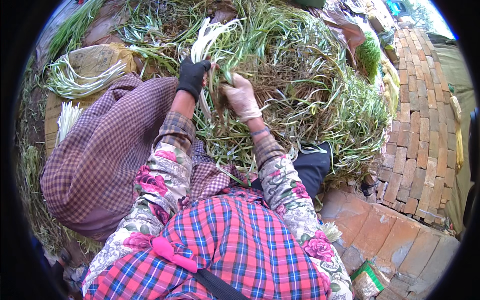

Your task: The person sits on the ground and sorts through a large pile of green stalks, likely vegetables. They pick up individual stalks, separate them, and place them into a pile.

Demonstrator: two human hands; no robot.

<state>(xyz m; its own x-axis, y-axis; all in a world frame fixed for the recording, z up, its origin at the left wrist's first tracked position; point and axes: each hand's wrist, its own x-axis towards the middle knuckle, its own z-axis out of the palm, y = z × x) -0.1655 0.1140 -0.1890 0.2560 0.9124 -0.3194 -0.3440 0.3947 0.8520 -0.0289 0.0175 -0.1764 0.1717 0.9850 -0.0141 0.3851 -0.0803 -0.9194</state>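
Note:
My left hand, in a black glove with bare fingertips, is closed around a bundle of pale, long-stemmed chive-like stalks. Their white ends fan out above the fist, and a few stems hang below it. Just to its right, my right hand wears a thin whitish glove. Its curled fingers grip a tuft of green and brown leaf waste, blurred by motion. Under both hands spreads a large heap of green leaves and dry brown trimmings.
Cleaned pale stalks lie on a brown printed cardboard or sack at left, with another white bundle nearer. A checked cloth covers my knee. Uncut greens lie far left. Brick paving runs along the right.

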